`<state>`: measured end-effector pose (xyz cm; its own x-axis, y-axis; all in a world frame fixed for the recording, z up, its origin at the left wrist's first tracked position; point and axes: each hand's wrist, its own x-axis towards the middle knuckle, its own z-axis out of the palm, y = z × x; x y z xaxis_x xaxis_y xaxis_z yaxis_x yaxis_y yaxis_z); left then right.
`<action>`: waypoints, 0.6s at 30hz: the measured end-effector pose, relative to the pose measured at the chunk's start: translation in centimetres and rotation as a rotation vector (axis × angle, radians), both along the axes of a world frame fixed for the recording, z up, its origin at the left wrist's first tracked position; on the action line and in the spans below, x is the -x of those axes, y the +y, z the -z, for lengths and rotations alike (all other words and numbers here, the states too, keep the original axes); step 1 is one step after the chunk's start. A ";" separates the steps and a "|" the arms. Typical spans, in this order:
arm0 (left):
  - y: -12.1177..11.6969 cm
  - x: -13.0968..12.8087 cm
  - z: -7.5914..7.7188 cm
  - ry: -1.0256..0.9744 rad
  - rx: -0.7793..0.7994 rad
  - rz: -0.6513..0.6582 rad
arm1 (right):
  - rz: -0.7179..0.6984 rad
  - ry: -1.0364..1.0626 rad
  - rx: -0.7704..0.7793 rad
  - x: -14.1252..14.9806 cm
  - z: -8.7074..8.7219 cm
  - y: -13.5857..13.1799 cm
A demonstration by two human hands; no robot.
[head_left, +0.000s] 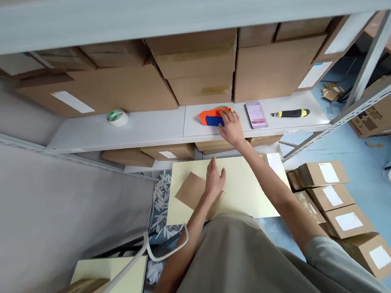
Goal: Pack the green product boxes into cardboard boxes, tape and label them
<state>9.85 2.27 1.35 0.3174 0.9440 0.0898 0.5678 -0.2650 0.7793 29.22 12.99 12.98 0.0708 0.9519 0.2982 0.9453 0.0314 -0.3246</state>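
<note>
My right hand (232, 128) reaches up to the shelf, its fingers curled over the right end of an orange and blue tape dispenser (209, 117). Part of the dispenser is hidden behind the fingers. Lower down, my left hand (214, 179) is over the pale yellow table (251, 187), fingers stretched out and thumb apart, with nothing in it. Beneath that hand and forearm lies a brown piece of cardboard (190, 190), partly covered. Whether the left hand touches the cardboard, I cannot tell.
On the grey shelf (152, 125) are a tape roll (117, 117), a phone (256, 115) and a black-and-yellow utility knife (291, 114). Large cartons (201, 63) fill its back. Labelled boxes (348, 221) are stacked at right; a white looped bar (150, 250) is at lower left.
</note>
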 end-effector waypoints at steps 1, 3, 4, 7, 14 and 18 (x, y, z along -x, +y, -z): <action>-1.2 1.0 1.6 0.035 0.050 -0.011 | 0.018 0.039 -0.047 0.0 1.2 -1.4; -3.7 2.8 4.5 0.088 0.142 -0.027 | 0.053 0.139 -0.076 0.5 4.6 -5.0; -5.1 3.5 5.7 0.114 0.190 -0.030 | 0.064 0.203 -0.052 1.0 6.8 -7.0; -8.6 4.9 7.8 0.194 0.316 -0.001 | 0.067 0.420 0.149 3.1 14.4 -13.8; -11.2 5.3 8.1 0.305 0.348 0.099 | 0.062 0.741 0.711 5.8 24.4 -25.9; -11.4 5.1 7.3 0.377 0.355 0.106 | 0.010 0.836 0.818 5.3 24.8 -26.5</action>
<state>4.79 -9.13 -5.93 0.3610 0.8566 -0.3687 0.8107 -0.0927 0.5781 23.90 -13.47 -11.80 -0.0365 0.8366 -0.5466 0.4271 -0.4814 -0.7654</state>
